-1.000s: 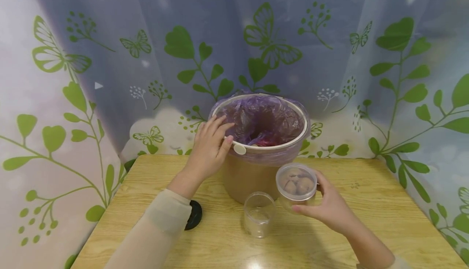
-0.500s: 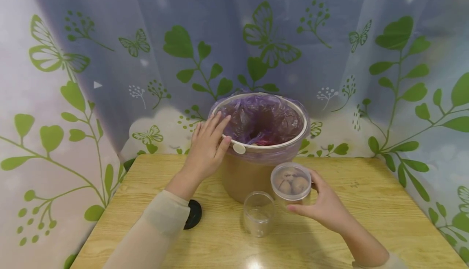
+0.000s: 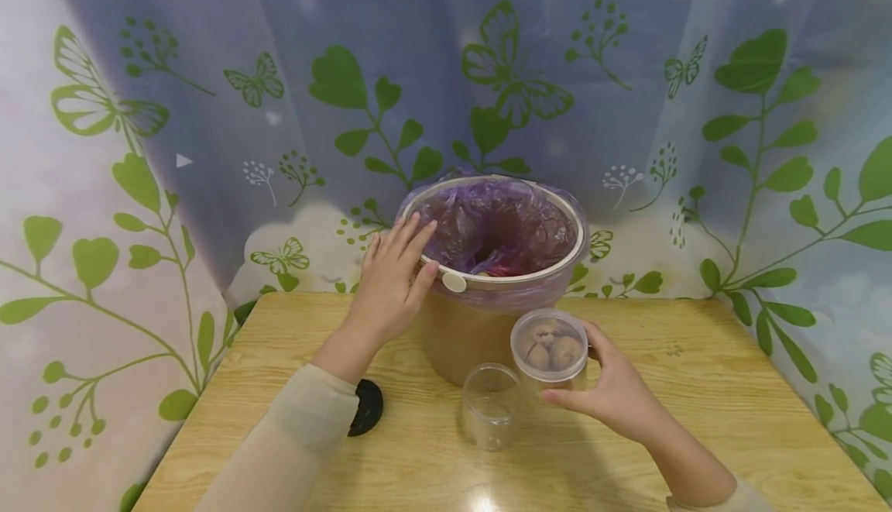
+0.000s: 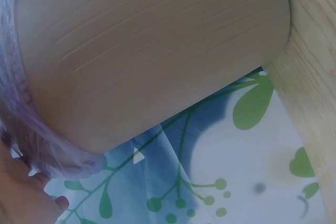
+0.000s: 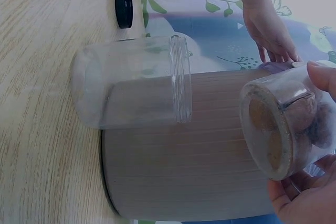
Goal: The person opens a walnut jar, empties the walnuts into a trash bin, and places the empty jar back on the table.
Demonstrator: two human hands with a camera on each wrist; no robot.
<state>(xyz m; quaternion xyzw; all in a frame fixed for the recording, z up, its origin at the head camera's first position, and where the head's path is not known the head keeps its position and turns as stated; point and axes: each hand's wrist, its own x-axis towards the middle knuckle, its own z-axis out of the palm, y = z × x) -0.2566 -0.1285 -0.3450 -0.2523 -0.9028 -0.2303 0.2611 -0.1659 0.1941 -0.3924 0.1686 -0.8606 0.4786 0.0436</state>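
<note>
My right hand [image 3: 613, 392] grips a clear lidded jar [image 5: 286, 124] between thumb and fingers, and several round brown pieces [image 3: 548, 348] show inside it. This jar is held up in front of the lower right of a tan bin [image 3: 460, 341]. With its fingers extended, my left hand [image 3: 390, 283] rests on the left of the bin's pale rim [image 3: 519, 280]. A thin purple bag [image 4: 31, 124] lines the bin and folds over its outside; something red [image 3: 503, 271] shows inside. An open clear jar [image 3: 491, 411] stands on the table before the bin.
Left of the open jar, a black lid [image 5: 124, 6] lies on the wood-grain table [image 3: 627, 465], partly behind the left sleeve [image 3: 307, 419]. A curtain [image 3: 432, 70] with green leaves and butterflies hangs behind the bin, close to it.
My right hand has shifted a little to the left with the filled jar, nearer the open one. The left hand has settled slightly on the rim; its fingers lie closer together.
</note>
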